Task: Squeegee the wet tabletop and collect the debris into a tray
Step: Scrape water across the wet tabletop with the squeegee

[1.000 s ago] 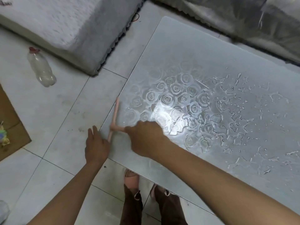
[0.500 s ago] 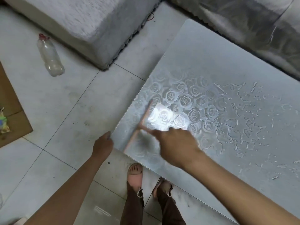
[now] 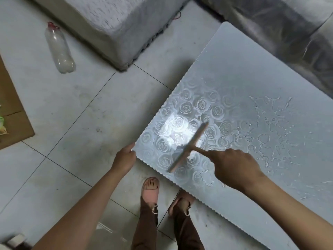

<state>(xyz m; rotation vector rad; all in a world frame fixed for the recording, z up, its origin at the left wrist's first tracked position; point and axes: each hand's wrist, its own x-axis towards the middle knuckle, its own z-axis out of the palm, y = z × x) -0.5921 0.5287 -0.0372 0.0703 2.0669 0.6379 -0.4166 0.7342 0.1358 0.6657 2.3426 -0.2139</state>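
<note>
From the head view, the pale tabletop [image 3: 252, 69] runs slantwise across the right side, with a rose pattern showing through its near left part and a bright glare lying on it. The right hand [image 3: 234, 168] is over the near edge of the table, fingers curled round the short handle of a pinkish squeegee [image 3: 189, 147] and the forefinger stretched along the handle toward the blade. The blade lies on the rose-patterned part, slanting from near the front edge up and to the right; it looks blurred. To the right of the blade, beads and trails of water [image 3: 270, 132] are scattered over the table. The left hand [image 3: 125, 159] is at the table's near left corner, touching it, with the fingers bent; whether they clasp the edge I cannot tell. Below the table edge are two feet in pink sandals [image 3: 150, 188] and brown trouser legs, standing on the grey tiled floor [image 3: 72, 105]. A clear plastic bottle [image 3: 60, 49] with a red neck ring lies on the tiles to the far left, near a grey cushioned block [image 3: 108, 24], and a sheet of brown cardboard [image 3: 12, 114] lies at the left border
</note>
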